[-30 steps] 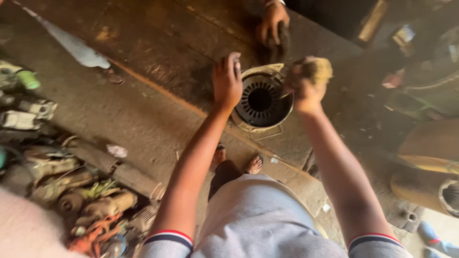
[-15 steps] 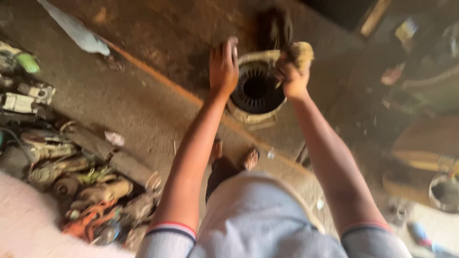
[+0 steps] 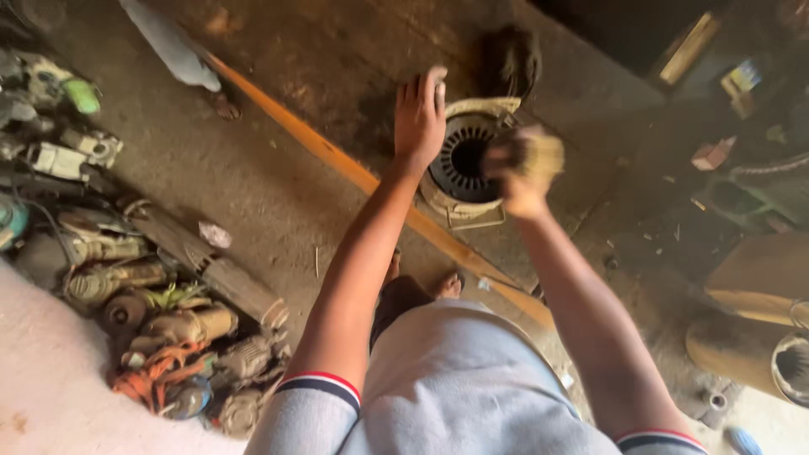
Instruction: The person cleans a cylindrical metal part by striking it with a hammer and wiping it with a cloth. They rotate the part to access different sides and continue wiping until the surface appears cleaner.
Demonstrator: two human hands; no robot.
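Left hand (image 3: 419, 118) fingers spread on ribbed motor housing (image 3: 462, 160), right hand (image 3: 521, 173) gripping blurred, perhaps bristly brush (image 3: 539, 153), dusty floor (image 3: 253, 185) beneath.

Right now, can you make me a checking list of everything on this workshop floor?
Surface: dusty brown concrete floor, crossed by an orange strip.
Job's things: round motor stator housing with a slotted dark core, standing on the floor.
Hands: left hand rests on the housing's rim; right hand, blurred, is closed on a straw-coloured brush over the core.
Clutter: heap of old power tools and motor parts at left; yellowish cylinders at right.
Cables: orange cord tangled in the heap.
Surroundings: another person's foot at the top; dark bristly clump behind the housing.
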